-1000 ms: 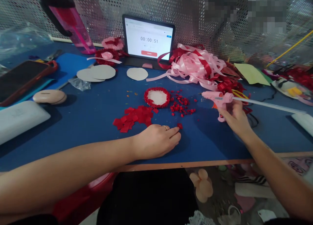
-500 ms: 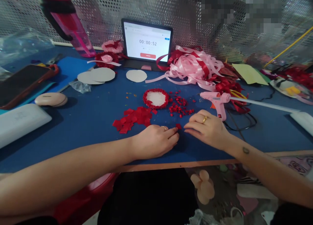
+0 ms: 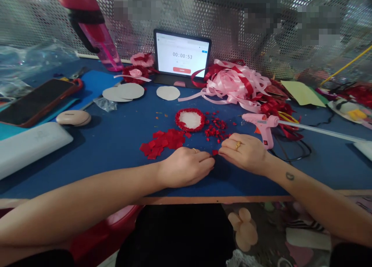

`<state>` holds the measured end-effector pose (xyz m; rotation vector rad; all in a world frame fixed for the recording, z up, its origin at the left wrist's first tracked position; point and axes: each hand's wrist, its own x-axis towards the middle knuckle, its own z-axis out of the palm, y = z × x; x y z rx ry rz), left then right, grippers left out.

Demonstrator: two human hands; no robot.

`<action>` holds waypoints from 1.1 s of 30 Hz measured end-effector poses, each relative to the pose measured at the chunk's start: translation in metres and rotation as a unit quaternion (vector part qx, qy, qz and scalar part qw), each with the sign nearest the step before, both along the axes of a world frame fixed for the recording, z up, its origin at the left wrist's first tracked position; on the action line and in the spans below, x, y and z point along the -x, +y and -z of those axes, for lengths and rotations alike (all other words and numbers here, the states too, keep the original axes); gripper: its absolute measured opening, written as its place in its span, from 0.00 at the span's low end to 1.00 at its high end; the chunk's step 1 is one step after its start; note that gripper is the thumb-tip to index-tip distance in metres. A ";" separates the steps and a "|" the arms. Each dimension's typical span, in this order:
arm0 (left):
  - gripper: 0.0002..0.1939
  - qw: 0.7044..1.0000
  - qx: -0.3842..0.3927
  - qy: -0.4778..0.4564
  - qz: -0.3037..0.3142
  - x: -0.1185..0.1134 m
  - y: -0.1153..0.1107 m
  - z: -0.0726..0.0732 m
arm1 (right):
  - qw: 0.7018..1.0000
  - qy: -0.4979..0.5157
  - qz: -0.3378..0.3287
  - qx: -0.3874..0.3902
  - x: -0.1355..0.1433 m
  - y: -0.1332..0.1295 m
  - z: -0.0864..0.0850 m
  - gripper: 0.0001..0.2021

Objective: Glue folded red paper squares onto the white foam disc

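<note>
Head view: a small red ribbon square [image 3: 215, 152] is being handled between both hands, over the blue tabletop [image 3: 116, 143]. It appears to be pinched in the narrowly drawn fingertips of the left hand [image 3: 187, 167]; the fingers of the right hand [image 3: 245, 152] are brought together at its other side, but whether they are closed on it cannot be told. From the square, the red-rimmed white disc [image 3: 190, 120] is seen at eleven o'clock, the folded red pieces [image 3: 215, 128] at twelve, the loose red squares [image 3: 162, 142] between nine and ten, and the pink glue gun [image 3: 265, 127] at two, unheld. As judged, a piece is being shaped; steady fingertip control on both sides is called for, with the thin edges kept aligned.
</note>
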<state>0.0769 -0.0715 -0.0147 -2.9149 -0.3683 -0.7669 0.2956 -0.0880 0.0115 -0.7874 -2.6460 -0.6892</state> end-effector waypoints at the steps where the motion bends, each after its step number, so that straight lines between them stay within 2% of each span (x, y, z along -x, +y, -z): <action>1: 0.09 0.999 0.011 -0.028 -0.014 0.001 0.001 -0.001 | 1.000 0.006 0.000 -0.012 0.001 0.001 -0.003 0.07; 5: 0.04 0.984 0.074 -0.139 -0.077 0.002 0.004 -0.004 | 0.996 0.051 -0.006 -0.068 0.005 0.001 -0.011 0.03; 9: 0.04 0.970 0.108 -0.197 -0.093 0.001 0.005 -0.004 | 0.987 0.093 -0.045 -0.120 0.005 -0.005 -0.006 0.05; 16: 0.04 0.983 0.032 -0.168 -0.059 0.002 0.005 -0.002 | 0.987 0.089 -0.047 -0.128 0.000 -0.013 0.000 0.05; 26: 0.02 0.986 0.019 -0.163 -0.015 0.003 0.004 -0.003 | 0.985 0.099 -0.056 -0.133 0.000 -0.016 0.000 0.05; 33: 0.02 0.986 0.006 -0.167 -0.020 0.003 0.003 -0.001 | 0.985 0.103 -0.051 -0.130 0.000 -0.016 0.000 0.03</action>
